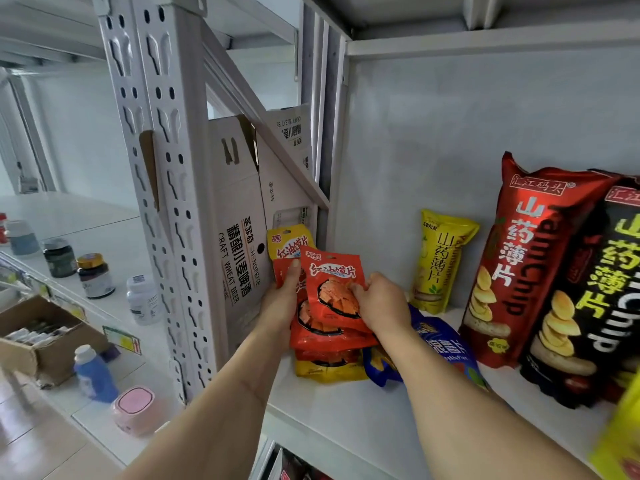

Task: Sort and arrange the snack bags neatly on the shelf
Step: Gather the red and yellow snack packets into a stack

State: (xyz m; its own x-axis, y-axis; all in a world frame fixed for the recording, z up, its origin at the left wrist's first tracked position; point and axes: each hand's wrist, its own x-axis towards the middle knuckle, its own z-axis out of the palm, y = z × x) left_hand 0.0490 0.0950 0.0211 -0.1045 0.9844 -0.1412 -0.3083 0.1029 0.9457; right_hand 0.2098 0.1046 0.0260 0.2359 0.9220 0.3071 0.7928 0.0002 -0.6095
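Several small red snack bags (332, 289) stand bunched at the left end of the white shelf (346, 417), one with a yellow top (289, 242) behind them. My left hand (282, 306) grips the bunch from the left, thumb on the front. My right hand (379, 303) pinches the front red bag at its right side. More red bags and a yellow bag (329, 370) lie flat beneath. A blue bag (443, 344) lies under my right wrist. Further right stand a small yellow chip bag (440, 261), a tall red chip bag (519, 265) and a black chip bag (588, 296).
A white beer carton (239, 237) stands behind the perforated shelf post (173, 202) left of the bags. The lower counter at left holds jars (95, 275), bottles, a pink box (135, 408) and an open cardboard box (45, 344). A yellow bag corner (620, 441) blurs at bottom right.
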